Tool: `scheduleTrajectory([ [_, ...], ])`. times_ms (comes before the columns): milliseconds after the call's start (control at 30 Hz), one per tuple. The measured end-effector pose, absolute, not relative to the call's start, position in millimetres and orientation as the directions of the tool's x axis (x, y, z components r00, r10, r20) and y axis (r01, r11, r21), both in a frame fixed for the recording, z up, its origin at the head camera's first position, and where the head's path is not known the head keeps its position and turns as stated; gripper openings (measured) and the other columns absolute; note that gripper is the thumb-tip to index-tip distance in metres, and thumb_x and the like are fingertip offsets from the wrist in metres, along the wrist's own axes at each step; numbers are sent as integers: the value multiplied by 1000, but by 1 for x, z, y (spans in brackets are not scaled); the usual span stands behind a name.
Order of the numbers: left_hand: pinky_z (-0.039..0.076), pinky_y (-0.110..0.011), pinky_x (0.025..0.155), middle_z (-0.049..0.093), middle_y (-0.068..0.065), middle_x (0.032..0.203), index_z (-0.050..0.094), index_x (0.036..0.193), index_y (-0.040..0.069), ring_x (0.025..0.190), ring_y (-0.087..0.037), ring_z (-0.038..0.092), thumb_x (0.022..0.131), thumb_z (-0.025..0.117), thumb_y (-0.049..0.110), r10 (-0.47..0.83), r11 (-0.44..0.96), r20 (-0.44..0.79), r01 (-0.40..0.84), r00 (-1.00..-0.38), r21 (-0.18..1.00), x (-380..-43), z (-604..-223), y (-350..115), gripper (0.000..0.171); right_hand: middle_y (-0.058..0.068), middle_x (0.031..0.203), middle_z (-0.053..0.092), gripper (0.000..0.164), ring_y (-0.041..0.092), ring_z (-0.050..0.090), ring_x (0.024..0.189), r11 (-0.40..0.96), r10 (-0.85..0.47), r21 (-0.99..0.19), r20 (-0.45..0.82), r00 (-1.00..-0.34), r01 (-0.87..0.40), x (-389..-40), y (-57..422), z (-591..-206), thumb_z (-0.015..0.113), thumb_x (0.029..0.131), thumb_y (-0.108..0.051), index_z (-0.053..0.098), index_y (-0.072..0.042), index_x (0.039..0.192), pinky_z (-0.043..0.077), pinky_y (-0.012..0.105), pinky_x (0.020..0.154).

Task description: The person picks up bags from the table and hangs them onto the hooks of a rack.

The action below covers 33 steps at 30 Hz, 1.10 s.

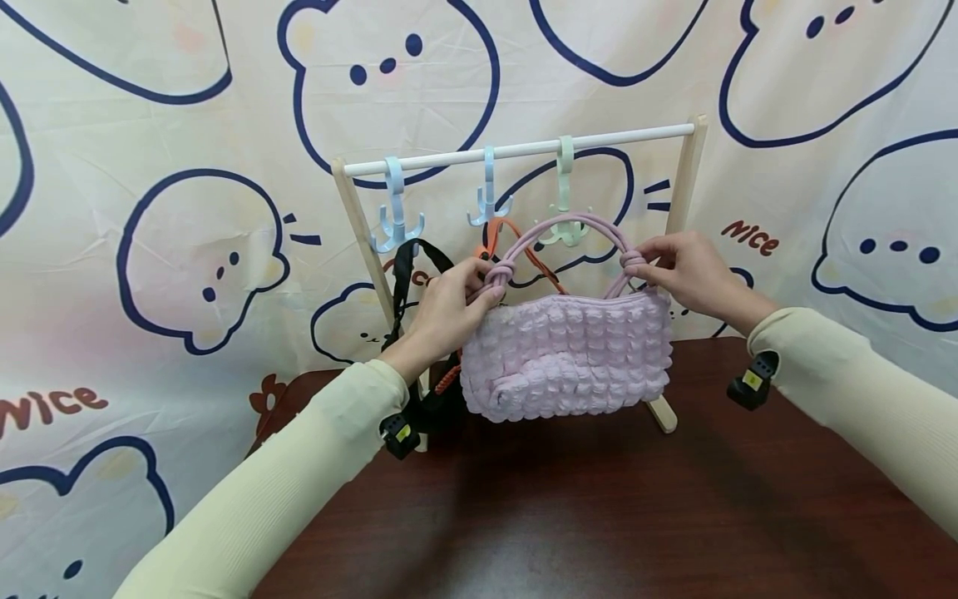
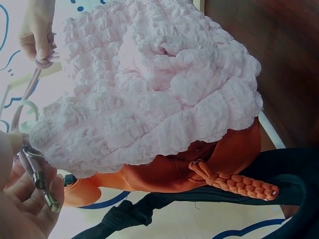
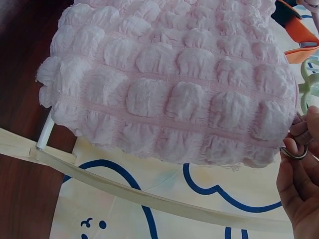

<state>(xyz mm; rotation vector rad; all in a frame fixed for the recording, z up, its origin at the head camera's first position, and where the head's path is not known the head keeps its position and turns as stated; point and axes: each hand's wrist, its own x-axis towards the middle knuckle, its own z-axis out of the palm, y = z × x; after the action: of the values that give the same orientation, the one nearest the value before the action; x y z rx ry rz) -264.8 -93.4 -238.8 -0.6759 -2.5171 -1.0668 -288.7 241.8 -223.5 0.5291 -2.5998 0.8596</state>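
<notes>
A puffy pink handbag (image 1: pixel 569 358) hangs in the air in front of the rack, its rope handle (image 1: pixel 572 218) arched upward. My left hand (image 1: pixel 449 312) pinches the knotted left end of that handle. At the other end, my right hand (image 1: pixel 684 270) pinches the right knot. In the left wrist view, metal-tipped cord ends (image 2: pixel 44 191) lie against the left fingers. A metal ring (image 3: pixel 294 153) shows by the right fingers in the right wrist view. Just behind the handle is a pale green hook (image 1: pixel 565 200); whether the handle touches it I cannot tell.
A white rail (image 1: pixel 524 150) on wooden posts carries two blue hooks, the left hook (image 1: pixel 395 208) and the middle hook (image 1: pixel 489 191). Behind the handbag are an orange bag (image 2: pixel 149 174) with a braided tassel (image 2: pixel 239 185) and a black strap (image 1: pixel 402 274). The dark table (image 1: pixel 599 516) lies below.
</notes>
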Motion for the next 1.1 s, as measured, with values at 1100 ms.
scheduleTrajectory([
  [1100, 48, -30, 68, 70, -6, 93, 63, 123, 13, 77, -18, 64, 100, 65, 26, 302, 615, 447, 530, -842, 583, -266, -251, -92, 27, 21, 107, 71, 28, 22, 63, 78, 749, -238, -516, 374, -896, -415, -291, 244, -240, 70, 96, -19, 72, -1, 117, 49, 20, 60],
])
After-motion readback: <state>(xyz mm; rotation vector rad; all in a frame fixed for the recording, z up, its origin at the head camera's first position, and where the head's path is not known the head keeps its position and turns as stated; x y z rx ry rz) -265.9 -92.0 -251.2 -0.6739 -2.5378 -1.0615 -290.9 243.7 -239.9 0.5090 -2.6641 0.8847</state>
